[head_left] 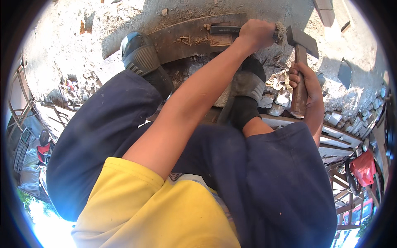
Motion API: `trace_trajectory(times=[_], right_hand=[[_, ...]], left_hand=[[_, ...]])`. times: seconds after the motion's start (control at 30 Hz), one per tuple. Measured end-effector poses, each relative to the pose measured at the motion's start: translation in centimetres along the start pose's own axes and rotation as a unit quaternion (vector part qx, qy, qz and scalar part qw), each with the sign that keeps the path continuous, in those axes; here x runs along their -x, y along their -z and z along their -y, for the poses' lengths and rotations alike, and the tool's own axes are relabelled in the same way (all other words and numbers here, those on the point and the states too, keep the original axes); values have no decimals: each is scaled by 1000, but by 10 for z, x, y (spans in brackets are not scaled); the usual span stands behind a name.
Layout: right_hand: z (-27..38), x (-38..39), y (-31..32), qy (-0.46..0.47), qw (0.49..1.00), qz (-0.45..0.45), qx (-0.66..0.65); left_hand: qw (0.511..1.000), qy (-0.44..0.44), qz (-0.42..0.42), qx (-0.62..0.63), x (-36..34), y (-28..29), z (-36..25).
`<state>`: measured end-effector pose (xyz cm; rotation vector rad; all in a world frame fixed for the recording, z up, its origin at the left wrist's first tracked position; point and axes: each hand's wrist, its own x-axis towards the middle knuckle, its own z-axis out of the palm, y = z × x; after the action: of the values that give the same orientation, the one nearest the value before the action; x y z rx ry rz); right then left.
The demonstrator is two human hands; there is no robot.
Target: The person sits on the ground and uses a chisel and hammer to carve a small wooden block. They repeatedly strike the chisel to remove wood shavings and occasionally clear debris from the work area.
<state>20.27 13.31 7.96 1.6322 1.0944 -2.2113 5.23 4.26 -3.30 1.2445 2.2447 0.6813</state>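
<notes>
My left hand [257,34] is wrapped round a chisel [225,29]. Its dark flat blade points left over a wooden board [173,39], and its frayed, mushroomed butt end sticks out on the right of my fist. My right hand [304,78] grips the wooden handle of a hammer [300,53]. The steel hammer head is close beside the chisel's butt; I cannot tell whether they touch. A lighter cut patch [221,39] shows in the board under the blade, with wood shavings [189,40] beside it. My sandalled feet are at the board, the left one on its near edge.
Rubble stones [276,109] lie around my right foot and along the right. Wooden slats [339,136] run behind them. A red plastic bag [364,168] hangs at the far right. A flat dark offcut [344,73] lies on the dusty ground, and a timber piece [325,11] is beyond.
</notes>
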Motion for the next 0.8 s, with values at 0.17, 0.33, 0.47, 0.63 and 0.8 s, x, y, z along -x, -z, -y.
trace_trajectory(times=[0.17, 0.33, 0.47, 0.63, 0.8], right_hand=[[6, -16, 83, 3, 995, 14, -97], [-10, -13, 10, 105, 985, -113, 73], [-29, -6, -3, 13, 996, -5, 90], [-67, -27, 9, 3, 995, -4, -97], [-108, -48, 4, 24, 994, -9, -106]], left_hand=[[1000, -15, -17, -6, -1, -1, -1], [999, -5, -31, -14, -7, 0, -2], [1000, 20, -5, -2, -4, 5, 3], [1000, 11, -9, 11, -3, 15, -6], [981, 38, -87, 168, -22, 61, 9]])
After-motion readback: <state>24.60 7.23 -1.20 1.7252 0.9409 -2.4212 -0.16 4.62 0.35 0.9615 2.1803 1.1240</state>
